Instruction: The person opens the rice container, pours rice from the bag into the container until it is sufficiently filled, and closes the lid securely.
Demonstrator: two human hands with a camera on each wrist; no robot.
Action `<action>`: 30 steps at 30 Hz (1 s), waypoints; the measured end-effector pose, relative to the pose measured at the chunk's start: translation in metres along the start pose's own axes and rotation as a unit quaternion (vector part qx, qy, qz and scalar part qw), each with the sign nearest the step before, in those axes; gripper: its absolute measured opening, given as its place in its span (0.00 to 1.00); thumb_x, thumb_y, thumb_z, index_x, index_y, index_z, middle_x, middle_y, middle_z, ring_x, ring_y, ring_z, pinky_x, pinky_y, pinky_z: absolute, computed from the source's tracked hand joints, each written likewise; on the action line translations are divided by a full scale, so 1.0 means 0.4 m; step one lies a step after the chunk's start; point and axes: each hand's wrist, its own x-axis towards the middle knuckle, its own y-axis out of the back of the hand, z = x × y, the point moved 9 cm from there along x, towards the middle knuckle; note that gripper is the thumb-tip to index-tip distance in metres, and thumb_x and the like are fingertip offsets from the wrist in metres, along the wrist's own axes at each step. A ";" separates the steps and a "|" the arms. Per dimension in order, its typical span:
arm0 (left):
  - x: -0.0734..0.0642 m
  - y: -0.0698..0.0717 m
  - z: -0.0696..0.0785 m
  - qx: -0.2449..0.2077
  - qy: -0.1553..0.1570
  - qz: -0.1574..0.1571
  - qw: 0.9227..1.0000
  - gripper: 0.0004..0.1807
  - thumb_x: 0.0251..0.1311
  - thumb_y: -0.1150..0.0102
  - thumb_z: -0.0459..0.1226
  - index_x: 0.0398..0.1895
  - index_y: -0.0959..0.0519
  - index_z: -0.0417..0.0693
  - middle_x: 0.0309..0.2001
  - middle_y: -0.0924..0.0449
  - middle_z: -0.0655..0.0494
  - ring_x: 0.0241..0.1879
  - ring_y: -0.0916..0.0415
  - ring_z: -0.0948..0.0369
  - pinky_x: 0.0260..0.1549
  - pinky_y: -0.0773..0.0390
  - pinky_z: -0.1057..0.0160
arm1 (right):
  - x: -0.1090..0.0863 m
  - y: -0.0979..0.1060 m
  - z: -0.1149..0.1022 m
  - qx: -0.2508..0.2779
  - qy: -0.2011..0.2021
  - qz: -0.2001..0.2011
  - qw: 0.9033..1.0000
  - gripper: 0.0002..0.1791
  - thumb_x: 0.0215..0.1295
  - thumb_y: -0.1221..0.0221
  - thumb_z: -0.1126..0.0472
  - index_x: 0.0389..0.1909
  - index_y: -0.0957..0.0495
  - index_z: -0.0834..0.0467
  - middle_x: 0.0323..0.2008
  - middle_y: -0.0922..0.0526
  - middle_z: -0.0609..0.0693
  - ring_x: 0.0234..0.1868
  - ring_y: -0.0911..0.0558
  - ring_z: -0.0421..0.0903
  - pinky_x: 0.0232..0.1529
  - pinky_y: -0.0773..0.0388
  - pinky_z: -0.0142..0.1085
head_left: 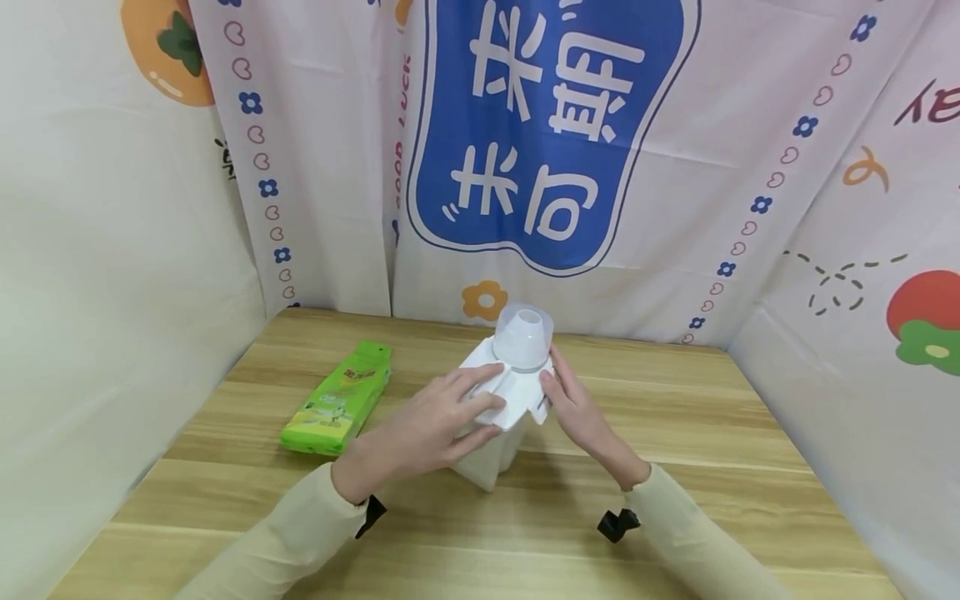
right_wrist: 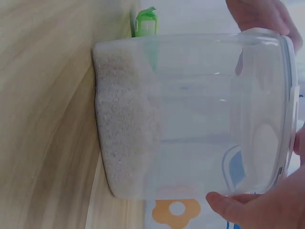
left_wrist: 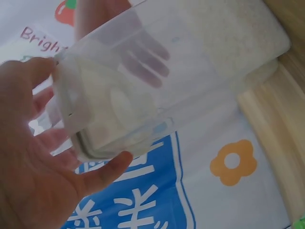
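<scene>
A clear plastic storage container [right_wrist: 200, 114] stands on the table, its lower part filled with pale rice-like grains [right_wrist: 125, 114]. On top sits a white lid [head_left: 516, 398] carrying a clear cup [head_left: 523, 337] over a spout-like cone. My left hand [head_left: 446, 412] spreads its fingers over the lid's left side; in the left wrist view its thumb touches the wall just below the rim. From the right, my right hand [head_left: 577, 412] grips the lid's edge, thumb above and fingers along the side. Beside that thumb, a lid flap sticks out.
A green and yellow packet [head_left: 339, 400] lies on the wood-grain table [head_left: 675, 417], left of the container. Printed cloth walls [head_left: 337, 167] enclose the table at the back and both sides. Black pieces [head_left: 618, 525] hang at both wrists.
</scene>
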 end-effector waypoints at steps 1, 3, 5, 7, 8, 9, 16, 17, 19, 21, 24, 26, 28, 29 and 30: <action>0.000 -0.002 -0.001 0.005 0.005 0.003 1.000 0.16 0.67 0.43 0.50 0.52 0.20 0.55 0.70 0.33 0.47 0.65 0.30 0.51 0.56 0.21 0.49 | -0.002 -0.002 -0.001 0.000 0.002 -0.001 1.000 0.31 0.80 0.61 0.55 0.79 0.58 0.50 0.75 0.41 0.59 0.66 0.31 0.56 0.66 0.34 0.55; 0.000 -0.006 -0.005 0.008 0.014 0.007 1.000 0.16 0.68 0.45 0.49 0.54 0.21 0.55 0.70 0.33 0.48 0.66 0.31 0.51 0.55 0.21 0.49 | -0.005 -0.007 -0.005 0.001 0.004 -0.005 1.000 0.32 0.80 0.61 0.55 0.79 0.60 0.51 0.76 0.45 0.59 0.69 0.34 0.56 0.68 0.36 0.56; -0.001 -0.009 -0.008 0.005 0.024 0.011 1.000 0.16 0.70 0.47 0.48 0.56 0.21 0.55 0.70 0.33 0.48 0.67 0.32 0.52 0.56 0.22 0.48 | -0.007 -0.009 -0.007 0.005 0.004 -0.006 1.000 0.32 0.80 0.61 0.56 0.79 0.60 0.52 0.77 0.47 0.58 0.71 0.36 0.56 0.69 0.38 0.56; 0.000 -0.010 -0.010 0.000 0.032 0.019 0.999 0.16 0.71 0.48 0.45 0.57 0.22 0.55 0.70 0.33 0.48 0.67 0.32 0.51 0.57 0.23 0.47 | -0.008 -0.011 -0.010 0.012 0.007 -0.010 1.000 0.32 0.80 0.61 0.57 0.79 0.61 0.53 0.78 0.50 0.58 0.73 0.40 0.55 0.71 0.41 0.56; 0.002 -0.010 -0.011 -0.001 0.034 0.025 0.999 0.16 0.71 0.49 0.44 0.57 0.22 0.54 0.70 0.32 0.47 0.67 0.32 0.51 0.57 0.23 0.46 | -0.009 -0.011 -0.011 0.014 0.006 -0.010 1.000 0.33 0.80 0.61 0.57 0.79 0.61 0.53 0.78 0.51 0.57 0.73 0.41 0.55 0.72 0.42 0.56; 0.003 -0.008 -0.012 -0.003 0.037 0.033 0.999 0.16 0.70 0.48 0.42 0.57 0.22 0.53 0.69 0.32 0.47 0.66 0.31 0.51 0.58 0.23 0.47 | -0.010 -0.011 -0.012 0.016 0.006 -0.010 1.000 0.33 0.80 0.60 0.56 0.79 0.61 0.53 0.78 0.52 0.57 0.74 0.42 0.55 0.73 0.44 0.56; 0.016 0.010 -0.026 -0.037 0.051 0.084 0.994 0.19 0.61 0.43 0.31 0.56 0.21 0.45 0.63 0.26 0.40 0.59 0.24 0.48 0.50 0.17 0.59 | -0.027 -0.007 -0.020 0.011 0.015 -0.012 1.000 0.34 0.79 0.58 0.57 0.79 0.62 0.50 0.79 0.53 0.55 0.75 0.45 0.54 0.72 0.44 0.53; 0.016 0.012 -0.030 -0.044 0.056 0.087 0.994 0.20 0.60 0.43 0.30 0.56 0.20 0.45 0.62 0.26 0.40 0.58 0.23 0.48 0.47 0.16 0.61 | -0.031 -0.007 -0.021 0.010 0.018 -0.014 1.000 0.35 0.79 0.57 0.57 0.79 0.62 0.49 0.79 0.54 0.54 0.75 0.44 0.54 0.71 0.42 0.52; 0.017 0.014 -0.043 -0.060 0.068 0.089 0.992 0.21 0.57 0.43 0.29 0.56 0.20 0.45 0.62 0.24 0.42 0.58 0.23 0.50 0.40 0.16 0.66 | -0.041 -0.007 -0.027 0.004 0.026 -0.019 0.999 0.35 0.79 0.57 0.58 0.79 0.63 0.48 0.79 0.54 0.53 0.74 0.42 0.56 0.68 0.36 0.50; 0.018 0.014 -0.058 -0.082 0.081 0.088 0.989 0.22 0.56 0.45 0.28 0.55 0.19 0.46 0.62 0.24 0.43 0.58 0.23 0.51 0.31 0.20 0.71 | -0.052 -0.007 -0.032 -0.001 0.028 -0.025 0.999 0.36 0.79 0.56 0.58 0.79 0.63 0.49 0.79 0.55 0.53 0.73 0.40 0.57 0.65 0.30 0.48; 0.021 0.014 -0.083 -0.119 0.100 0.084 0.984 0.23 0.54 0.47 0.26 0.54 0.19 0.45 0.62 0.23 0.44 0.58 0.23 0.52 0.26 0.26 0.73 | -0.065 -0.010 -0.039 -0.005 0.029 -0.034 0.999 0.37 0.78 0.54 0.58 0.79 0.63 0.51 0.79 0.56 0.52 0.74 0.41 0.57 0.64 0.27 0.46; 0.024 0.013 -0.099 -0.133 0.114 0.075 0.982 0.23 0.54 0.48 0.25 0.54 0.19 0.45 0.63 0.24 0.44 0.59 0.23 0.52 0.29 0.25 0.72 | -0.071 -0.013 -0.044 -0.007 0.036 -0.041 0.998 0.38 0.77 0.53 0.60 0.79 0.63 0.53 0.79 0.56 0.53 0.74 0.40 0.58 0.64 0.26 0.47; 0.027 0.009 -0.114 -0.146 0.132 0.061 0.979 0.23 0.54 0.48 0.24 0.54 0.19 0.45 0.64 0.25 0.45 0.57 0.23 0.53 0.32 0.24 0.68 | -0.077 -0.015 -0.048 -0.009 0.045 -0.048 0.998 0.39 0.76 0.52 0.62 0.79 0.63 0.52 0.79 0.54 0.54 0.73 0.39 0.58 0.64 0.26 0.47; 0.028 0.007 -0.121 -0.148 0.142 0.053 0.977 0.24 0.54 0.49 0.23 0.54 0.19 0.46 0.65 0.26 0.46 0.57 0.23 0.54 0.34 0.24 0.67 | -0.080 -0.016 -0.050 -0.011 0.050 -0.051 0.997 0.39 0.76 0.52 0.62 0.79 0.63 0.52 0.78 0.51 0.56 0.73 0.38 0.59 0.63 0.25 0.48; 0.029 0.004 -0.128 -0.147 0.150 0.046 0.977 0.24 0.55 0.49 0.23 0.54 0.19 0.47 0.65 0.26 0.48 0.57 0.23 0.55 0.36 0.24 0.66 | -0.083 -0.016 -0.050 -0.014 0.052 -0.053 0.997 0.39 0.76 0.52 0.62 0.79 0.63 0.51 0.77 0.49 0.57 0.72 0.37 0.60 0.63 0.25 0.48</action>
